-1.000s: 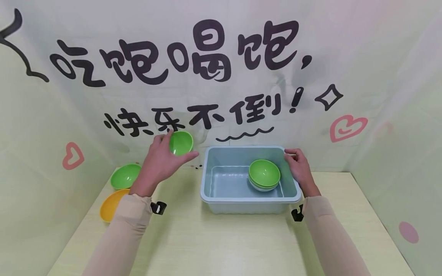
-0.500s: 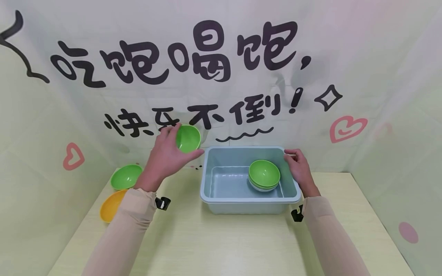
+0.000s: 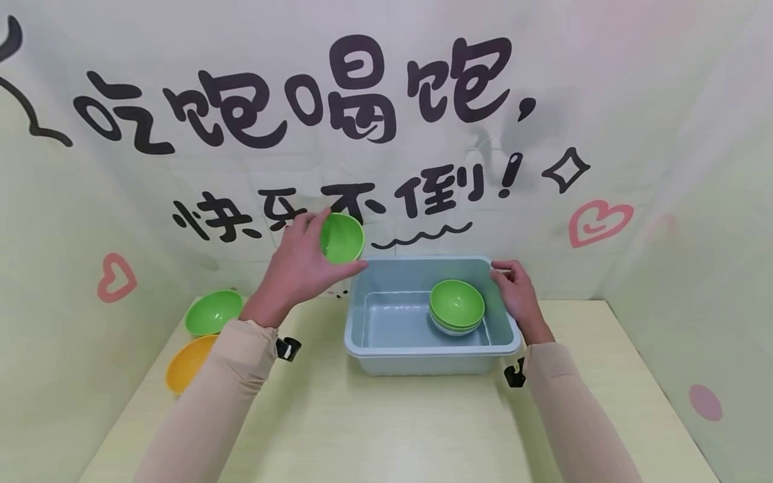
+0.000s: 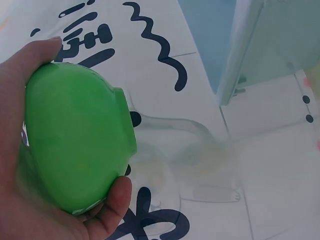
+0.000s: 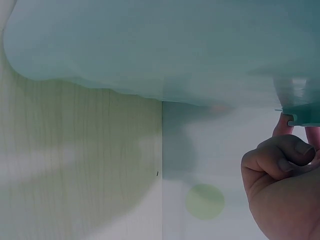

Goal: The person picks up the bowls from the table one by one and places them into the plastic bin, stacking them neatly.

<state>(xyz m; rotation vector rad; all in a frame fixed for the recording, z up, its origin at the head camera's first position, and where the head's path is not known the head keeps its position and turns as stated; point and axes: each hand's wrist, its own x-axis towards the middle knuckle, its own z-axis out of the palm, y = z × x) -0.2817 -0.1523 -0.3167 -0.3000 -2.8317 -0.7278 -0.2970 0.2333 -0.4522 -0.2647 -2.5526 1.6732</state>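
My left hand (image 3: 304,265) grips a small green bowl (image 3: 343,239) between thumb and fingers, raised in front of the back wall near the basin's left rim. The bowl is tilted, its inside facing the head camera; the left wrist view shows its outside and foot ring. A light-blue plastic basin (image 3: 423,351) stands on the table. At the basin's back right corner, the fingers of my right hand (image 3: 518,292) hold the rim. Inside the basin, toward the right, sits a stack of bowls with a green bowl (image 3: 457,303) on top.
On the table's left side lie another green bowl (image 3: 213,312) and a yellow bowl (image 3: 188,365), the yellow one partly hidden by my left sleeve. A printed cloth wall (image 3: 423,27) rises behind the table (image 3: 398,429), with more cloth on both sides.
My left hand has moved right and slightly up with the green bowl, nearer the basin. The right hand stays at the basin's rim. The head view has shifted slightly.
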